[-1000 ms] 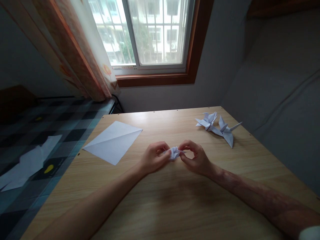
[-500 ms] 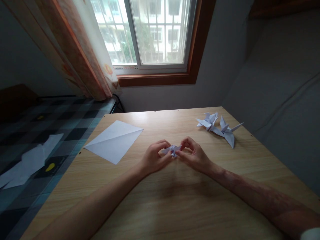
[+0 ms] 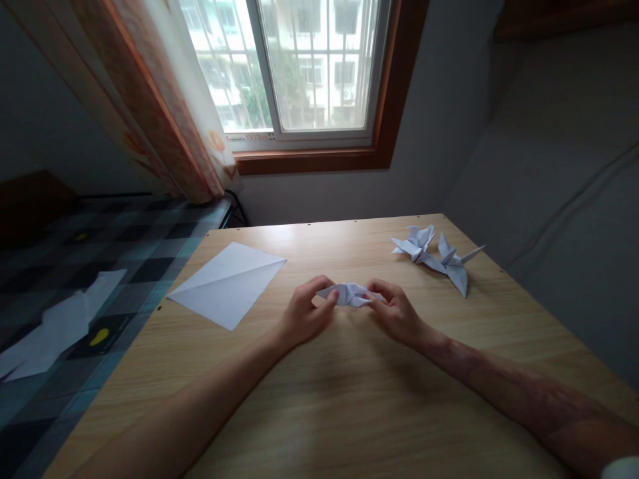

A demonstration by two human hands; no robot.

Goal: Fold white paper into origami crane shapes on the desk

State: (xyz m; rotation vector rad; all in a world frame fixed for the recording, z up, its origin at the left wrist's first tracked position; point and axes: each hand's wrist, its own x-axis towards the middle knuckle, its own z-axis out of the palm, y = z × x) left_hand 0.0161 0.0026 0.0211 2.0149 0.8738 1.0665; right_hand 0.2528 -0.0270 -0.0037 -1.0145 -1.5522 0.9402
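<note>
Between my hands, just above the middle of the table, is a small folded white paper crane [image 3: 351,295], its flaps stretched out sideways. My left hand [image 3: 308,311] pinches its left end between thumb and fingers. On the other side, my right hand [image 3: 397,311] grips the right end, and its fingertips partly cover the paper. Farther back on the right, two white paper cranes [image 3: 418,243] [image 3: 452,261] rest touching or nearly touching each other. To the left of my hands lies a square sheet of white paper [image 3: 230,285], creased along a diagonal.
The wooden table [image 3: 344,406] reaches to the wall below the window [image 3: 319,73]. At the left stands a bed with a checked cover [image 3: 150,229], with white paper scraps [image 3: 64,326] on it. A curtain [image 3: 164,100] hangs beside the window.
The paper crane has turned and been spread wider between my fingers. My right hand has shifted slightly right and down. The sheet and the two other cranes stay where they were.
</note>
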